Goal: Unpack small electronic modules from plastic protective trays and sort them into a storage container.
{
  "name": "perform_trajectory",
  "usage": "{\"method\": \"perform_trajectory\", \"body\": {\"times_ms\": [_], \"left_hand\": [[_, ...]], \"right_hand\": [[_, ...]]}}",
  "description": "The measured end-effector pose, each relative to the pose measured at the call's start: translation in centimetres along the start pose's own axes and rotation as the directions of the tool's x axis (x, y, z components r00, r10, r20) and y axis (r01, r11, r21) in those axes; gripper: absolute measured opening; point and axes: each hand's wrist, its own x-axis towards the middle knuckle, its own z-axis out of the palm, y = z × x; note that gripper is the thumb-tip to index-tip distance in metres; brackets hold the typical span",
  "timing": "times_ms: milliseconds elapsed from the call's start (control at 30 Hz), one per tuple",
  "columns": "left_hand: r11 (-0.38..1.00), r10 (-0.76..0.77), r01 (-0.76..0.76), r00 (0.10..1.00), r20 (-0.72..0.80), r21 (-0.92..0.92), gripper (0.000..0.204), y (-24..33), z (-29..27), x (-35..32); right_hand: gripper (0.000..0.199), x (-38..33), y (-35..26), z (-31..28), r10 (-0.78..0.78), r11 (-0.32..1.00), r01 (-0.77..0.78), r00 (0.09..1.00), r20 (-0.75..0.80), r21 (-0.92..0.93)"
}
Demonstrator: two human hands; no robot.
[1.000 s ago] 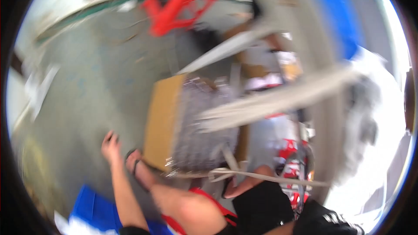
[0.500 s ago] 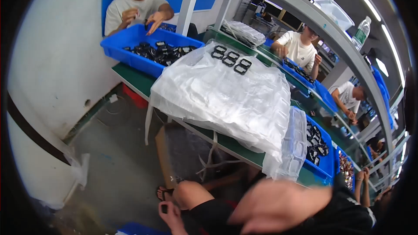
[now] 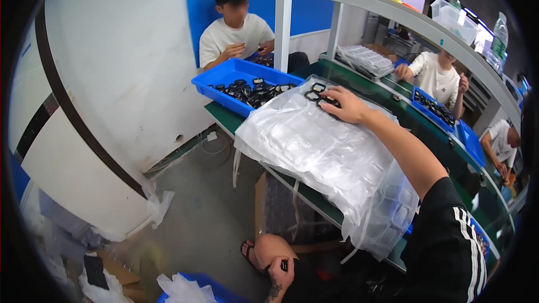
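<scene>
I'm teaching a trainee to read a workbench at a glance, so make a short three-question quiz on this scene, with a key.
1. Multiple choice: which hand reaches over the heap of translucent white plastic packaging?
a) left
b) right
c) both
2. True or false: the blue rectangular plastic tray in front of the co-worker in the white T-shirt, beside the blue wall panel, is empty.
3. Open: what does the left hand hold?

Key:
1. b, the right hand.
2. False; it holds many small black parts.
3. A small black piece.
</scene>
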Motion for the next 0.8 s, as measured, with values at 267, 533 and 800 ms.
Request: {"method": "perform_trajectory", "body": {"times_ms": [267,533,800], "left_hand": [[0.975,0.106,-0.095,0.993,-0.045,0.200,0.009,0.0,0.2,0.3],[0.947,0.170,-0.149,0.984,-0.049,0.285,0.008,-0.2,1.0,0.2],[0.942,0.189,-0.161,0.979,-0.071,0.295,0.008,-0.7,0.8,0.3]], "right_hand": [[0.054,-0.7,-1.7,-1.6,-0.002,0.990,-0.004,0.999,-0.045,-0.138],[0.047,5.2,-0.6,-0.7,0.067,0.976,-0.048,0.994,0.085,-0.211],[0.024,6.1,1.1,-0.7,-0.100,0.992,0.100,0.995,0.008,-0.070]]}}
